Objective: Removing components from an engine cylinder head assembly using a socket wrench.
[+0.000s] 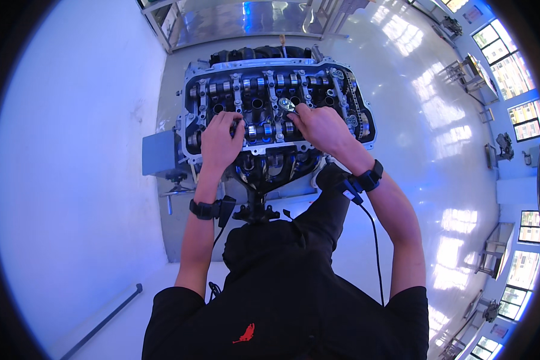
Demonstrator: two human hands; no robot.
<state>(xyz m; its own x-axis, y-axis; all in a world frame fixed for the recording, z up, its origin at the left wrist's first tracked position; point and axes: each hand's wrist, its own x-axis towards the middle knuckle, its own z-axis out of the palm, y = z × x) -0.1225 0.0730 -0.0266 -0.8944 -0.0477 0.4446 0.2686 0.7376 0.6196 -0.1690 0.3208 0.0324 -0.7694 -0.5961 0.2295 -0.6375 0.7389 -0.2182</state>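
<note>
An engine (255, 147) with its valve cover off lies in front of me, camshafts and bearing caps bare. My right hand (325, 127) is closed round a shiny ratchet wrench (287, 105); the round ratchet head shows just past my fingertips, over the middle bearing caps. Most of the handle is hidden by the hand. My left hand (223, 141) rests over the near camshaft (259, 132) on the left side, fingers curled down and thumb close to them. What those fingers grip, if anything, is hidden. A timing chain (355, 96) runs along the engine's right end.
A dark exhaust manifold (261, 174) juts from the engine's near side toward my legs. A grey box (159, 154) and a crank handle (175, 191) sit at the left. Beyond stands a metal-framed bench (240, 21). Cables hang from both wrist straps. A white wall (78, 150) bounds the left.
</note>
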